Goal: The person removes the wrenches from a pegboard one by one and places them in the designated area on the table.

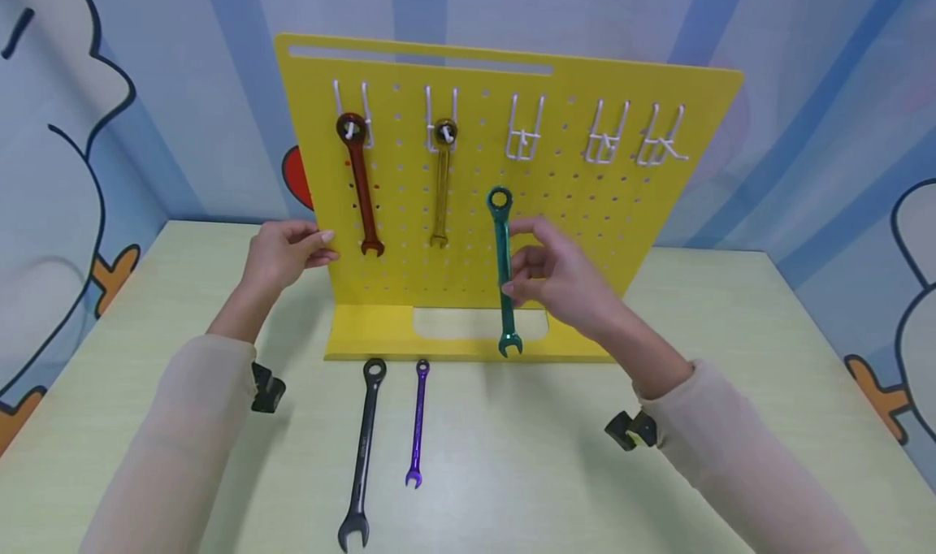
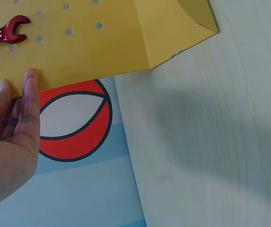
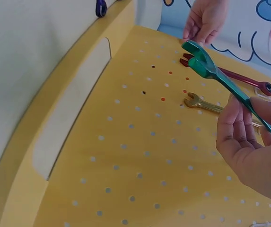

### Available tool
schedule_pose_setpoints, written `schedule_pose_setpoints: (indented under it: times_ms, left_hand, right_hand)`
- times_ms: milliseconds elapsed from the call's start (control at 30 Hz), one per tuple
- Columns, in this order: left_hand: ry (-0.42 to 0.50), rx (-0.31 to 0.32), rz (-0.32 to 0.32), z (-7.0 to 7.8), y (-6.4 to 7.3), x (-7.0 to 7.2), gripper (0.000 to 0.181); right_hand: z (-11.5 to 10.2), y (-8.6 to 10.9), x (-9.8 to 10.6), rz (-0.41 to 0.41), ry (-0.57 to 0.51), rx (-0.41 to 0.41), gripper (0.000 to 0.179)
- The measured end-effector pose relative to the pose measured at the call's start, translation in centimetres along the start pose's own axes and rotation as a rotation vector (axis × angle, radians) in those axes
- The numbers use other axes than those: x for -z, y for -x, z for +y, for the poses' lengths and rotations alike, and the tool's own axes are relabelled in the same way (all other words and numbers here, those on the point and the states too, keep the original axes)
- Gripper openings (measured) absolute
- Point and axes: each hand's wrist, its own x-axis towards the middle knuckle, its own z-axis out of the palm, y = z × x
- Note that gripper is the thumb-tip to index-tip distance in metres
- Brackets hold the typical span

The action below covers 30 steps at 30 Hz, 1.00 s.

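A green combination wrench hangs upright in my right hand, pinched between thumb and fingers in front of the yellow pegboard. Its ring end is up, just below a bare white hook. With thumb and fingers my left hand grips the board's left edge, seen closer in the left wrist view. A red wrench and a gold wrench hang by their ring ends from hooks on the left part of the board.
On the table in front of the board lie a large black wrench and a small purple wrench. Two more white hooks stick out at the board's right. A patterned wall stands behind.
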Motion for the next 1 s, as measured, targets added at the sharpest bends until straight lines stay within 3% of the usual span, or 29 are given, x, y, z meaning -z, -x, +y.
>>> schedule_pose_setpoints:
  times_ms: [133,267,400,500,633,700,833,1000]
  left_hand:
    - [0.041,0.000,-0.011,-1.7,-1.8,0.0,0.036]
    - [0.087,0.003,-0.010,-4.8,-4.5,-0.1,0.043]
    - [0.086,0.016,0.012,-6.2,-5.7,-0.4,0.047]
    - [0.059,0.007,0.004,-4.4,-4.1,-0.2,0.044]
    - [0.014,0.001,0.000,-0.9,-0.9,0.0,0.037]
    - [0.008,0.006,0.001,0.0,0.0,0.1,0.035]
    - [0.014,0.000,-0.007,0.3,0.3,0.1,0.036]
    - [0.029,-0.006,-0.003,-1.0,-0.9,-0.1,0.035]
  right_hand:
    - [0.8,0.1,-0.3,-0.018,-0.032,-0.009,0.053]
    - [1.6,0.2,-0.7,-0.031,-0.034,-0.015,0.051]
    - [2.3,0.4,-1.2,-0.049,-0.023,-0.041,0.049]
    - [3.0,0.5,-1.6,-0.062,-0.023,-0.068,0.048]
    - [3.9,0.7,-2.3,-0.068,-0.028,-0.117,0.047]
    - [4.2,0.9,-2.7,-0.079,-0.042,-0.149,0.047]
    - [4.9,1.4,-3.6,-0.118,-0.090,-0.207,0.046]
    - [6.0,1.9,-4.7,-0.154,-0.119,-0.266,0.044]
